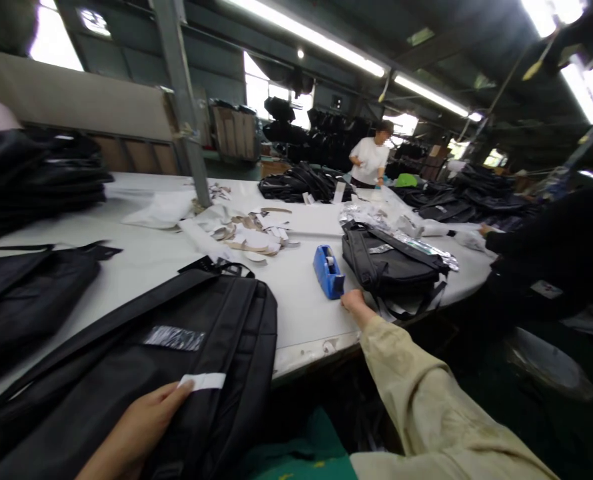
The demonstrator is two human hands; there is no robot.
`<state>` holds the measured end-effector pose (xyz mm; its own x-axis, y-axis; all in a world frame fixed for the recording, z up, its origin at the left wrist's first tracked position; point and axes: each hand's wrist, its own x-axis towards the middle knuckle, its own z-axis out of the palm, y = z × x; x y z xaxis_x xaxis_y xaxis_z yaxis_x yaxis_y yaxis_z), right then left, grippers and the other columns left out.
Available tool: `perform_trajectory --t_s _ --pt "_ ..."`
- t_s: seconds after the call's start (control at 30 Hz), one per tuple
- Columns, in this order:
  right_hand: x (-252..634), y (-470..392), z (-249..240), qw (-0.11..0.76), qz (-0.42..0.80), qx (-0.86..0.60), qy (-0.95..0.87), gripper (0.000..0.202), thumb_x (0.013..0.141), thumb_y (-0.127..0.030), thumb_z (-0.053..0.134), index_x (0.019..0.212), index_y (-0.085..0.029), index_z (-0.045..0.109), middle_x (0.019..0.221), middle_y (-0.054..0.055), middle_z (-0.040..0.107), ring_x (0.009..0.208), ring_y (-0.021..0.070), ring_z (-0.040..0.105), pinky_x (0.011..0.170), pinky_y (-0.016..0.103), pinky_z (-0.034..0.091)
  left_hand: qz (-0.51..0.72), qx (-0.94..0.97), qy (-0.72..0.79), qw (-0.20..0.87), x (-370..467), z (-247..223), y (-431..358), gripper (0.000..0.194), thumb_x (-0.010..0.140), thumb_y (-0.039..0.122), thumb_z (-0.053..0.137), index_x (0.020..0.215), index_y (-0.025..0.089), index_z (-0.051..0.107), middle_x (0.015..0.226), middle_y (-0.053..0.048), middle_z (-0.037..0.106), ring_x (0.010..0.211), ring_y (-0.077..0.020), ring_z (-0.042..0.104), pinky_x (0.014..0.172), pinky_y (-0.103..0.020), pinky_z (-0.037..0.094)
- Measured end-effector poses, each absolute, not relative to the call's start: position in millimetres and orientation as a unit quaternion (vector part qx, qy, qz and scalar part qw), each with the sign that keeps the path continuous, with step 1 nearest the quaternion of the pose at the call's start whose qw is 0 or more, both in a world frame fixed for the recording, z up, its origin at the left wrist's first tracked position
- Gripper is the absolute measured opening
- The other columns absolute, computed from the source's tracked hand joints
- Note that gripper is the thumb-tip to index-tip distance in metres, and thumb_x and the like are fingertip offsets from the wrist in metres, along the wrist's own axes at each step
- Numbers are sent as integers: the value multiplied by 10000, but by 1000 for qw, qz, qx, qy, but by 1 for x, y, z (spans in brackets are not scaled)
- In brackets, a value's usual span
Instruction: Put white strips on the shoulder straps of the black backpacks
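Note:
In the head view a black backpack (126, 360) lies at the lower left with a silvery clear strip (174, 338) on its back. My left hand (149, 417) rests over this backpack, thumb and fingers pinched on one end of a white strip (209, 381). A blue tape dispenser (329, 272) stands on the white table (301, 320). Just beside its front end is my right hand (357, 305), its fingers curled closed; whether they hold a piece of tape cannot be made out. Another black backpack (394, 263) lies right behind that hand.
Paper scraps (256, 237) are heaped mid-table near a metal post (184, 100). Black bags (31, 177) are stacked at the left. A co-worker in white (370, 159) stands across the table; another person in dark clothes (551, 247) is at the right, handling clear plastic (471, 239).

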<state>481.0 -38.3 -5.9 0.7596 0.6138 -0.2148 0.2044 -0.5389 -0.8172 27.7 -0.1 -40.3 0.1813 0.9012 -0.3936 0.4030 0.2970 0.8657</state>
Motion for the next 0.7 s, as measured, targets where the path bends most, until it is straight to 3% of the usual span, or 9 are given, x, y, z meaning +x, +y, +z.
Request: perform_trajectory --t_s 0.1,0.23,0.33,0.43,0.7 --pt "456 -42 0 390 279 -815 -326 186 847 -181 669 679 -105 652 630 17 599 605 111 558 574 223 419 235 536 585 562 36 -23 -14 405 594 526 742 815 189 783 866 -84 779 920 -318 709 792 -349 572" --pt "367 -43 17 372 394 -677 -499 226 803 -282 653 638 -129 678 499 -34 547 470 71 415 489 209 318 266 524 579 565 46 -16 -23 455 634 534 683 821 128 770 812 -98 759 822 -288 689 699 -326 533" --pt "287 -45 26 326 483 -591 -558 218 783 -310 647 677 -134 722 526 -22 601 457 71 431 481 206 320 281 538 572 552 48 -20 -28 439 662 533 651 782 125 758 710 -68 719 709 -248 650 615 -297 477" --pt "235 -41 23 279 487 -601 -569 192 775 -280 656 679 -133 734 526 -16 614 473 77 474 494 200 343 295 558 564 532 48 -21 -31 419 676 535 638 716 130 738 619 -41 658 619 -217 598 546 -279 417" --pt "223 -28 3 188 449 -681 -547 188 707 -250 717 562 -140 672 468 -27 553 447 76 455 440 206 313 316 588 541 512 51 -20 -33 419 705 537 574 639 144 703 596 -39 620 620 -219 568 546 -284 389"
